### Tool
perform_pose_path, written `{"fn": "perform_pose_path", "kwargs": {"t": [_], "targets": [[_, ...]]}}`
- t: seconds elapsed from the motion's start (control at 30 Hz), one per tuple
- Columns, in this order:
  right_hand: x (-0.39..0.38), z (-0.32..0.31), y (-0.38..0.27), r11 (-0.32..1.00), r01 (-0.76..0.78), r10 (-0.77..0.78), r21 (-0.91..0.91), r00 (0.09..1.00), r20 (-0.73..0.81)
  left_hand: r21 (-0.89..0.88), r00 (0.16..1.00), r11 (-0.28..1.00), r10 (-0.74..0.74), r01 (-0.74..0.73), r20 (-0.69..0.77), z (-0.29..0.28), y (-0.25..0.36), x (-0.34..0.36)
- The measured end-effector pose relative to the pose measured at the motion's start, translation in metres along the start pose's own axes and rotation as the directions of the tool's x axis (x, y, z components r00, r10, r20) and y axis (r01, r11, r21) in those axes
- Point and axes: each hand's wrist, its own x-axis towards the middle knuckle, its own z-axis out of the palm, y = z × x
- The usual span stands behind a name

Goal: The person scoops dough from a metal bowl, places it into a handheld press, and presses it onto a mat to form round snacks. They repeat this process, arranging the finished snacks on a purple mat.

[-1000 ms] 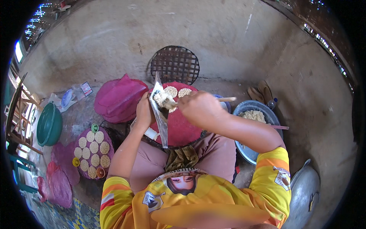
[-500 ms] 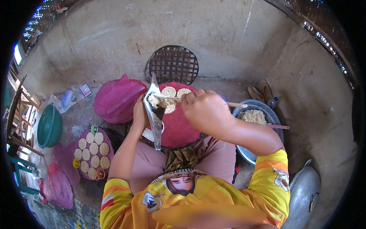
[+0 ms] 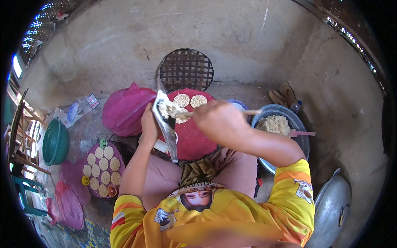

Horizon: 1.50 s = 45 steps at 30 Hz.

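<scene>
My left hand (image 3: pixel 149 124) is closed around the side of a bent, silvery metal sheet (image 3: pixel 169 136), held tilted over a round, red-covered board (image 3: pixel 200 138). A pale, grainy lump like cooked rice (image 3: pixel 167 109) sits against the sheet's upper part. My right hand (image 3: pixel 217 120), smeared by motion, grips a wooden stick (image 3: pixel 251 112). Its far end reaches into the lump. Beyond, pale flat rice discs (image 3: pixel 181 100) lie on the red board, one partly hidden behind the stick. A white ring-shaped edge (image 3: pixel 161 145) shows beside the sheet.
On the right stands a basin (image 3: pixel 304 142) with more grainy mass (image 3: pixel 273 125) and a pink-handled utensil (image 3: pixel 304 133). At left, a round tray (image 3: pixel 120 157) carries several discs. Around are a pink-covered bundle (image 3: pixel 126 109), green basin (image 3: pixel 56 142), woven rack (image 3: pixel 186 70), sandals (image 3: pixel 287 94) and metal lid (image 3: pixel 333 202).
The metal sheet has tilted more, its top swinging left. My right hand and the stick have shifted slightly down and to the left, and the lump now sits differently on the sheet.
</scene>
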Motion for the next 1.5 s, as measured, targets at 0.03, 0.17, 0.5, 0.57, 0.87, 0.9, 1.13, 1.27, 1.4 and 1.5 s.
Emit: {"fn": "perform_pose_path", "kwargs": {"t": [0.03, 0.17, 0.5, 0.57, 0.87, 0.9, 1.13, 1.27, 1.4, 1.5], "targets": [[-0.007, 0.002, 0.008, 0.99, -0.11, 0.117, 0.091, 0.99, -0.075, -0.117, 0.99, 0.985, -0.135, 0.129, -0.04, -0.004, -0.005, 0.007], [-0.016, 0.041, 0.01, 0.839, -0.378, 0.474, 0.39, 0.861, -0.184, -0.837, 0.906, 0.443, -0.401, 0.32, 0.134, -0.007, -0.01, 0.017], [-0.014, 0.1, -0.046, 0.756, -0.307, 0.556, 0.578, 0.767, -0.319, -0.075, 0.99, 0.988, -0.138, 0.135, -0.042, 0.004, -0.007, 0.015], [-0.022, 0.095, -0.044, 0.74, -0.272, 0.538, 0.615, 0.788, -0.299, -0.19, 0.982, 0.967, -0.181, 0.167, -0.056, 0.002, -0.013, 0.019], [-0.03, 0.116, -0.012, 0.715, -0.324, 0.605, 0.62, 0.73, -0.317, -0.731, 0.791, 0.31, -0.154, 0.608, 0.592, 0.018, 0.01, 0.035], [-0.032, 0.116, -0.014, 0.706, -0.329, 0.603, 0.627, 0.743, -0.29, -0.729, 0.776, 0.27, -0.16, 0.629, 0.61, 0.018, 0.012, 0.036], [-0.052, 0.097, -0.001, 0.547, -0.231, 0.539, 0.805, 0.833, -0.127, -0.759, 0.958, 0.632, 0.092, 0.154, 0.271, 0.015, 0.004, 0.015], [-0.117, 0.074, 0.073, 0.159, -0.594, 0.454, 0.788, 0.753, 0.476, -0.537, 0.688, 0.429, -0.474, 0.726, 0.551, -0.028, -0.012, 0.028], [-0.203, 0.074, 0.125, 0.65, -0.758, 0.619, -0.057, 0.485, 0.618, -0.781, 0.805, 0.26, 0.02, 0.568, 0.593, -0.074, -0.012, 0.025], [-0.256, 0.105, 0.129, 0.544, -0.772, 0.733, -0.328, 0.247, 0.634, -0.867, 0.887, 0.28, 0.093, 0.413, 0.453, -0.098, 0.005, 0.015]]}}
